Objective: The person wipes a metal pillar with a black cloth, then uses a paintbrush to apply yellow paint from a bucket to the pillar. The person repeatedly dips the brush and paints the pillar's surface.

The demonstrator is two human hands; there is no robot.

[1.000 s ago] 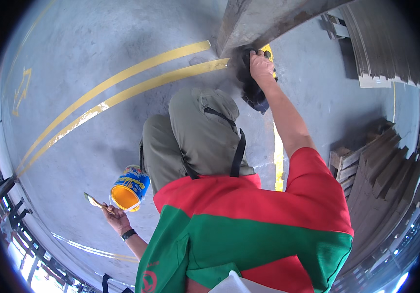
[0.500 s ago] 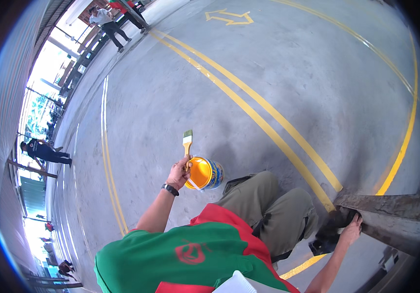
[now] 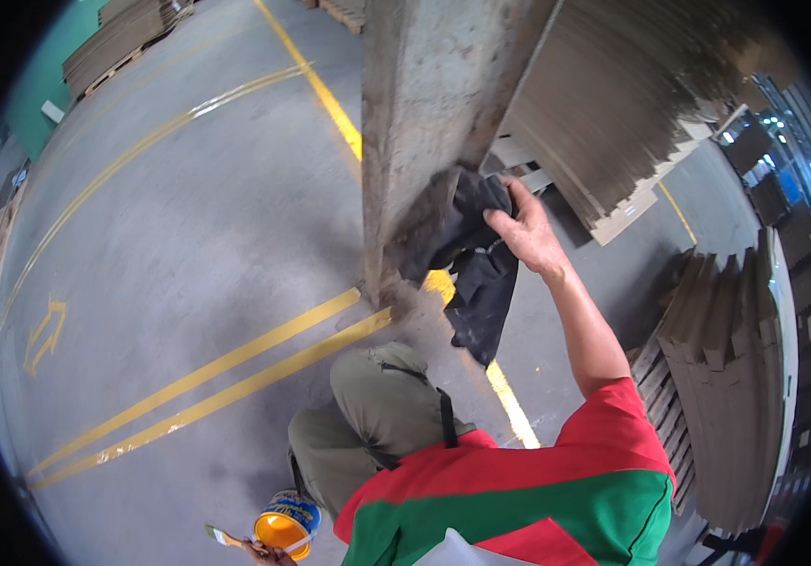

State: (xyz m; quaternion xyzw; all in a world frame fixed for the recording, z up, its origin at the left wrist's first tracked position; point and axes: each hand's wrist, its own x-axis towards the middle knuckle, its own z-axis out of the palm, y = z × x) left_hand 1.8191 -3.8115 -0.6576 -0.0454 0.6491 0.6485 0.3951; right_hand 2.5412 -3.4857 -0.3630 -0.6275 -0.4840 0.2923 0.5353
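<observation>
My right hand [image 3: 530, 234] is raised and closed on a black cloth [image 3: 483, 302], which it presses against a rusty metal column [image 3: 405, 104]. Part of the cloth lies on the column's side, and a loose end hangs down. At the lower edge my left hand [image 3: 268, 555], partly cut off, grips a paintbrush [image 3: 226, 538] with a pale handle, its bristles pointing left. Right beside that hand is a paint bucket [image 3: 306, 512], yellow inside with a blue patterned outside. I cannot tell whether the left hand also holds the bucket.
Yellow lines [image 3: 235, 354] run over the grey floor to the column's foot. Behind the column stands a tall stack of cardboard sheets [image 3: 613, 113]. More cardboard [image 3: 721, 377] stands at my right by a wooden pallet [image 3: 652, 391]. Another stack [image 3: 122, 42] is at far left.
My view has swung right, bringing the column and cardboard stacks into sight. My right hand and the black cloth are higher on the column. The left hand still holds the paintbrush by the bucket.
</observation>
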